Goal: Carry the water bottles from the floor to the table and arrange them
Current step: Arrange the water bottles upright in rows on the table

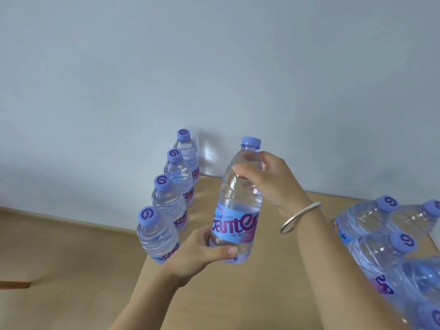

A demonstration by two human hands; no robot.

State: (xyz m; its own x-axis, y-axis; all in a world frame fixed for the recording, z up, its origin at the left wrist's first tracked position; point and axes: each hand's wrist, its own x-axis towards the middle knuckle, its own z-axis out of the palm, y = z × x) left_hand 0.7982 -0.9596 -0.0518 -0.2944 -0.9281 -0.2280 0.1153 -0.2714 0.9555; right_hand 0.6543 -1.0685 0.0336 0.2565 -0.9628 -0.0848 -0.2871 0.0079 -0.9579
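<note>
I hold a clear water bottle point(238, 203) with a blue label and purple cap upright above the wooden table point(250, 294). My left hand point(202, 253) grips its base, thumb across the front. Around its upper shoulder, just below the cap, my right hand point(266, 179) grips it. A row of several matching bottles point(166, 203) stands along the table's left edge, running back to the wall. At the right, more bottles point(385, 236) sit bunched in a plastic-wrapped pack.
A pale wall point(214, 67) rises directly behind the table. The wooden floor point(59, 270) lies below on the left. The table's left edge runs right beside the row of bottles. A silver bangle point(298, 217) circles my right wrist.
</note>
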